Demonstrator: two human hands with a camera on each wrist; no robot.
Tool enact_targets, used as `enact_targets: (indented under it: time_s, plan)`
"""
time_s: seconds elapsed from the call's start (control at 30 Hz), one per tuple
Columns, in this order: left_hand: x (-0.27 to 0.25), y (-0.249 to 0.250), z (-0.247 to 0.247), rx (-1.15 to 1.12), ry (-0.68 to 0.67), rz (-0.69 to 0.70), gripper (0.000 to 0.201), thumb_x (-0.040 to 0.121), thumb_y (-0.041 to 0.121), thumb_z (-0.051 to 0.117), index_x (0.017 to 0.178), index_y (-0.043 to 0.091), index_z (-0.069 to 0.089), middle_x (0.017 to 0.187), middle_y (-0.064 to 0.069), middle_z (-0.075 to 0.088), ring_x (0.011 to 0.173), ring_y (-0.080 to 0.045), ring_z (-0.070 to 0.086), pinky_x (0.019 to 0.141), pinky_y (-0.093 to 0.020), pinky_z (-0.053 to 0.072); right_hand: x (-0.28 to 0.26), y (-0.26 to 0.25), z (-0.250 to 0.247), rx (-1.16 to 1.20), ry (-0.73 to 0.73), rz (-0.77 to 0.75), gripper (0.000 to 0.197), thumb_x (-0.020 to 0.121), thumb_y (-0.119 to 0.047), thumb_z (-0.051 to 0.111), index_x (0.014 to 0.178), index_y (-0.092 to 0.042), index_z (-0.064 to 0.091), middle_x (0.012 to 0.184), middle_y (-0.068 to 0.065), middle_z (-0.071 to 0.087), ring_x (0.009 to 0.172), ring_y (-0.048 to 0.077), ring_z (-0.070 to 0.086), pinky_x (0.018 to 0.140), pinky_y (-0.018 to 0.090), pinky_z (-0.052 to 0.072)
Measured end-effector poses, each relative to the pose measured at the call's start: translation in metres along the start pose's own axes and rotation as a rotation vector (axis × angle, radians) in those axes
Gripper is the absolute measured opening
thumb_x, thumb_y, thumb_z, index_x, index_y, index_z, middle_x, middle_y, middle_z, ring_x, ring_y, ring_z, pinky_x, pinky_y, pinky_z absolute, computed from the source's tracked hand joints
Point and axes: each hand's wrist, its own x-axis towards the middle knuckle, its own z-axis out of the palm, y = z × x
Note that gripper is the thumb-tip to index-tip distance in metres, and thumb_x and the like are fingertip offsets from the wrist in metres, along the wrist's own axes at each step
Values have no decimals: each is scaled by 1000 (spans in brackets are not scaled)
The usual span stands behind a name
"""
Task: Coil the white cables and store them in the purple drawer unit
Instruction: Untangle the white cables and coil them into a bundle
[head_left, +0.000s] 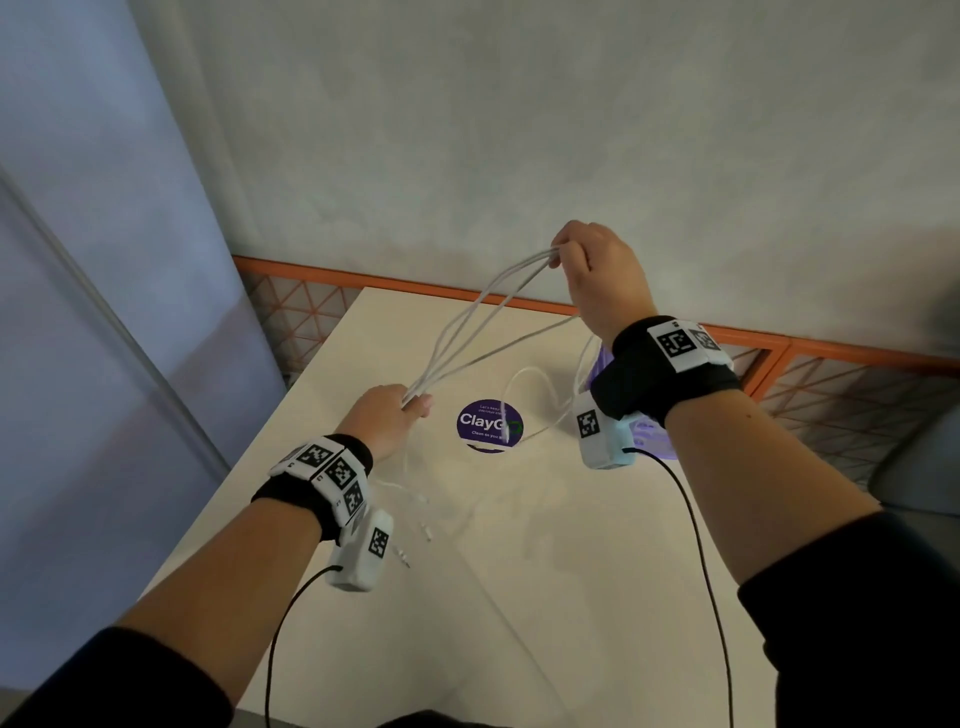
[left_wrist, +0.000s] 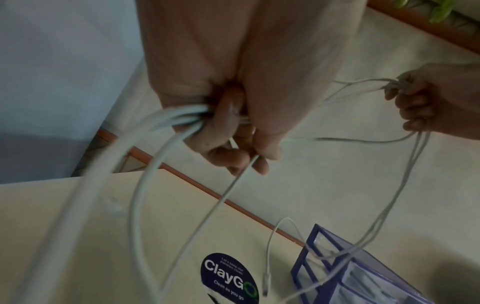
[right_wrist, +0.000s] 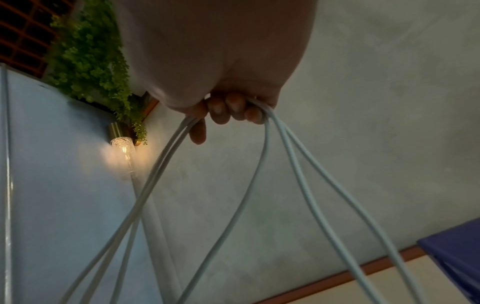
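Right hand (head_left: 597, 275) raised, left hand (head_left: 387, 421) low; white cables (head_left: 467, 332) gripped in both, fingers curled.

Thin smooth strands are stretched between the hands above a matte cream table (head_left: 519, 571); loose ends are trailed on it. The translucent purple drawer unit (left_wrist: 363, 275) is seen beside a round sticker (head_left: 489, 425), against a grey wall (head_left: 519, 130).

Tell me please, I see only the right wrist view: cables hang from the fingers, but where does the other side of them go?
Observer: The white cables run down to the left hand, which grips them low above the table.
Operator: Are the cable ends also held?
Observer: No. Several plug ends lie loose on the table below the left wrist.
Operator: I see only a blue corner. Is the drawer unit near?
Observer: Yes. The purple drawer unit stands on the table under the right hand, and a cable loop drapes over its top.
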Motion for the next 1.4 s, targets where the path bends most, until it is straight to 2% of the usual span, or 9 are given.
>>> enact_targets:
  time_s: [0.17,0.3,0.43,0.57,0.67,0.83,0.97,1.1,1.4]
  plan:
    - [-6,2,-1,-92,-43,-46,43,97,50,34,97,17,61,75,2,68,77,-16,59,68,-30,37,4,4,-3,73,31,59,32,94,-15,35,103,-4,64,88,5,56,73,16,45,58,11,32]
    - [-8,6,11,-13,-134,10,50,98,48,34,113,10,62,107,-10,61,95,-25,58,82,-30,39,0,-8,-1,499,-70,234,30,95,-10,30,93,-20,58,65,-3,36,55,19,34,55,30,32]
    - [-7,10,20,-58,-64,-14,61,95,36,49,148,16,27,138,-9,33,106,-25,54,102,-32,39,-10,-24,5,725,-151,317,28,98,-11,30,96,-16,57,64,-2,32,46,10,31,47,27,31]
    - [-6,21,12,-410,16,94,39,84,24,70,122,24,58,111,0,64,88,-11,63,79,-22,49,-21,-35,18,817,-251,377,26,101,-14,31,107,-8,55,64,-2,32,48,9,31,48,26,32]
    - [-9,37,5,-773,-72,131,33,81,30,72,112,23,64,74,2,57,67,-14,57,75,-27,53,-28,-43,30,827,-281,404,23,101,-14,31,103,-7,53,63,-2,31,50,11,27,50,27,28]
    - [-17,56,12,-499,-179,142,46,79,61,60,114,32,66,51,13,37,44,-4,36,52,-19,35,-26,-52,37,952,-181,432,21,97,-12,31,91,-7,50,61,-2,30,48,10,25,52,30,24]
    - [-16,52,13,-319,-246,169,31,85,57,55,70,34,68,45,11,31,45,-12,29,52,-26,31,-13,-51,26,598,-161,263,28,98,-17,32,79,-17,52,66,-3,37,56,12,33,57,31,30]
    - [-8,37,3,-218,-259,138,44,87,60,50,89,19,67,51,4,32,43,-12,31,50,-23,34,2,-42,5,337,-97,168,27,92,-14,36,73,-14,55,73,1,47,66,14,40,61,26,32]
    - [-5,3,10,-131,-237,13,37,94,51,43,85,19,60,61,1,36,57,-17,41,63,-30,48,18,-30,-18,169,39,-11,30,91,-10,36,75,-4,61,71,-2,52,59,-3,47,54,7,33]
